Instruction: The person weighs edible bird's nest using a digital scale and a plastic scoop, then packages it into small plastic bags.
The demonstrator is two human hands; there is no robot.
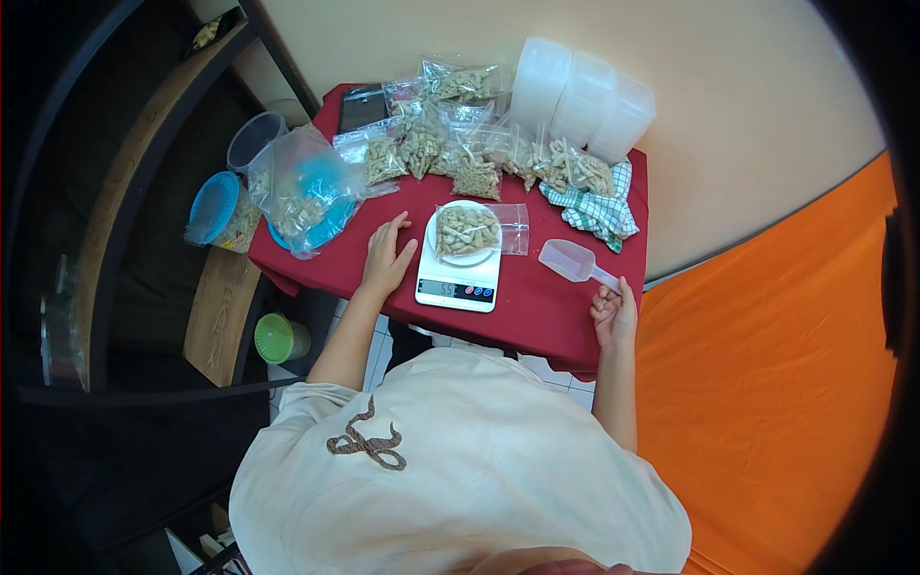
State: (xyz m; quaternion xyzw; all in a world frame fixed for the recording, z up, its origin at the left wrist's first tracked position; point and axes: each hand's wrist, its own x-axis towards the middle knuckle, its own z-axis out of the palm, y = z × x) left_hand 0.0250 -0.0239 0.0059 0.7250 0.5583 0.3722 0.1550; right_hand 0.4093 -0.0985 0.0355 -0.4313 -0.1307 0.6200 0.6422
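My right hand grips the handle of a translucent plastic scoop, whose bowl points left over the red cloth. My left hand rests on the cloth with its fingers stretched out, holding nothing. Between the hands stands a white kitchen scale; its lit display seems to read 55. On the scale's plate lies a clear zip bag filled with pale, knobbly pieces, its flat top end sticking out to the right. My left fingers are beside the scale, apart from it.
Several filled clear bags line the table's back. Stacked translucent containers stand behind a green checked cloth. At left, a large plastic bag sits on a blue tray. A wooden shelf and green-lidded tub stand lower left.
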